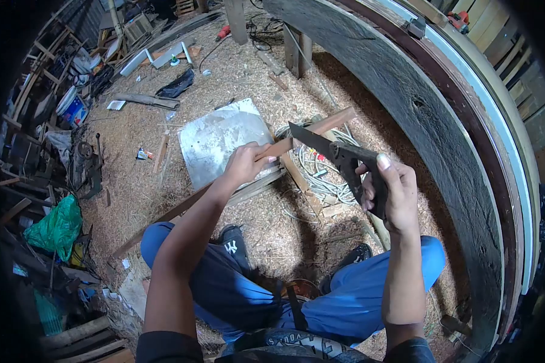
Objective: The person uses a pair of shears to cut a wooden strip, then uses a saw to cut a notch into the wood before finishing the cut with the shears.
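Observation:
My left hand point(244, 164) is closed around a long, narrow wooden strip point(335, 120), which slants from my left knee up toward the upper right. My right hand point(397, 192) grips the dark handle of a handsaw point(313, 140). The saw's blade points to the upper left, its tip overlapping the strip just right of my left fingers. Under the strip lies a scuffed pale metal sheet point(219, 140). A loose coil of light cable point(340, 192) rests on the ground below the saw.
Sawdust and shavings cover the ground point(142, 136). A thick dark plank point(406, 91) stands along my right side. Leftward are a green plastic bag point(57, 228), a paint bucket point(72, 109) and scrap wood. A wooden post point(293, 51) stands ahead.

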Motion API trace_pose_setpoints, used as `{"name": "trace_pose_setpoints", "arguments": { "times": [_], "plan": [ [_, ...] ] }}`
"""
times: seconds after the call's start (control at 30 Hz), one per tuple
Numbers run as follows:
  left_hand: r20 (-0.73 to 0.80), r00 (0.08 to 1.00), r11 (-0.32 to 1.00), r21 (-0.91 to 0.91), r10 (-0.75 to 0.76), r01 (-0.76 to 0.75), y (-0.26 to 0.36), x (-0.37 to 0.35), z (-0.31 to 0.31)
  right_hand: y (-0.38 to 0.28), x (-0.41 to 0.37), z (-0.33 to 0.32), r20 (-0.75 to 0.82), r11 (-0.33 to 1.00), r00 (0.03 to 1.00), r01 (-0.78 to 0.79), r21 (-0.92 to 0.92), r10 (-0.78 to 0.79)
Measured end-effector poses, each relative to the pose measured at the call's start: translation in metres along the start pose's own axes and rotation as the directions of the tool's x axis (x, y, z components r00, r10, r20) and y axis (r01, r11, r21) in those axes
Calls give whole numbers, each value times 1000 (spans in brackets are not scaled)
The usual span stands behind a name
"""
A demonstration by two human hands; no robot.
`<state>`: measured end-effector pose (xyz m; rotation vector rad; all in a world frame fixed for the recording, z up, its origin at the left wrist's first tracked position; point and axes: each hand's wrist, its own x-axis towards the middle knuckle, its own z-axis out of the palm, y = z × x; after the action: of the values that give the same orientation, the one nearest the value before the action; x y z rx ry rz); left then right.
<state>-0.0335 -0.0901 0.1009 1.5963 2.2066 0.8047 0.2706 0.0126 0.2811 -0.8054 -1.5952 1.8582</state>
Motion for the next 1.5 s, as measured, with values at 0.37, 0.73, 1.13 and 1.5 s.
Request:
{"name": "trace_pose_setpoints", "arguments": {
  "times": [0.37, 0.73, 1.13, 1.5],
  "plan": [
    [-53, 998, 972, 228, -44, 55, 19, -11, 2, -15, -12, -1, -82, 969, 981, 161, -190, -179],
    [-76, 990, 991, 41, -122, 126, 33, -21, 0, 23, 9, -20, -54, 804, 955, 216, -555, -293],
    [155, 987, 987, -154, -28, 53, 75, -19, -44, 46, 33, -29, 45, 487, 840, 356, -798, -540],
    [172, 982, 981, 162, 78, -106, 88, -16, -77, 40, 31, -24, 302, 291, 841, 458, -840, -449]
  ]
}}
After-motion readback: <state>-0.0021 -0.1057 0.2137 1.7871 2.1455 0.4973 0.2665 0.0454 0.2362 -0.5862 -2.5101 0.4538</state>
